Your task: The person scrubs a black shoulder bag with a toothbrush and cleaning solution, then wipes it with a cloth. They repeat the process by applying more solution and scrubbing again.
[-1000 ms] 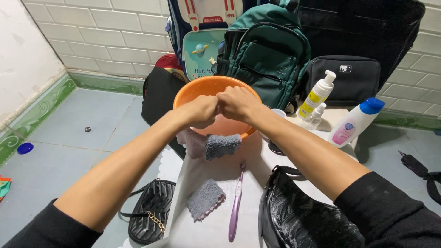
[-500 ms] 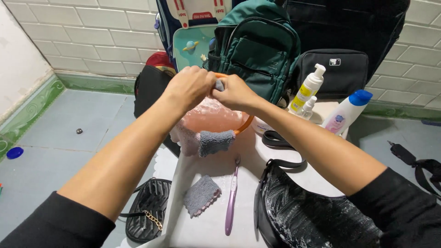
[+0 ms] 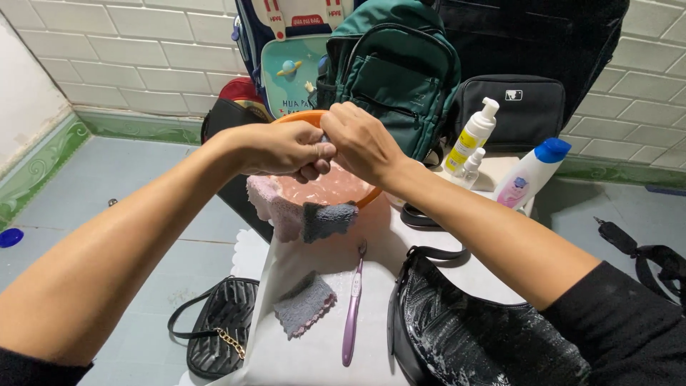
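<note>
L hand (image 3: 286, 151) + R hand (image 3: 361, 141) mid-frame, fingers pinching small grey item together | over orange basin (image 3: 300, 119) | cloths (image 3: 304, 218) on rim | toothbrush (image 3: 352, 307) below

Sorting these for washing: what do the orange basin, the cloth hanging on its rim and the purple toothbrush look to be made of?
Orange basin: likely plastic, smooth, slightly translucent, glossy rim. Grey cloth hanging over the rim: soft, fuzzy pile, probably microfibre or terry. Purple toothbrush: plastic handle, semi-glossy, probably nylon bristles, too small to confirm.
</note>
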